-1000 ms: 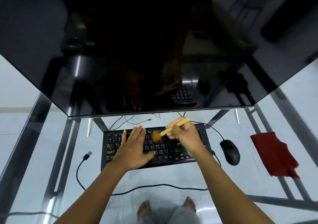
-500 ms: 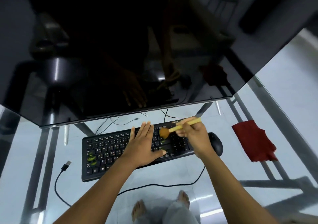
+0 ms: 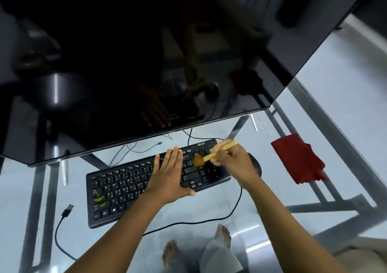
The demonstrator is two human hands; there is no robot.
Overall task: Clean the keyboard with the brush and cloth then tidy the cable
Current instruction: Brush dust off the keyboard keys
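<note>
Dark monitor (image 3: 146,63) at twelve o'clock, tilted over the glass desk (image 3: 345,138). Below it, black keyboard (image 3: 125,189) flat on the glass, slanted, right end toward one o'clock. Red cloth (image 3: 297,159) at three o'clock of the keyboard, well apart, untouched. Left hand (image 3: 169,178) flat on the middle keys, fingers straight and together, seemingly steadying the board. Right hand (image 3: 236,161) over the right end, fingers curled round the yellow handle of the brush (image 3: 215,152), bristles down on the keys near the top row; blurred, so probably mid-stroke. Cable (image 3: 199,222) loose along six o'clock, passing under both arms; bare plug (image 3: 68,208) at eight o'clock. Mouse (image 3: 256,166) half hidden behind the right wrist. Step in hand, by the look: brushing the right-hand block. Next, probably: sweep the remaining keys, set the brush down, reach to three o'clock for the cloth, cable last.
</note>
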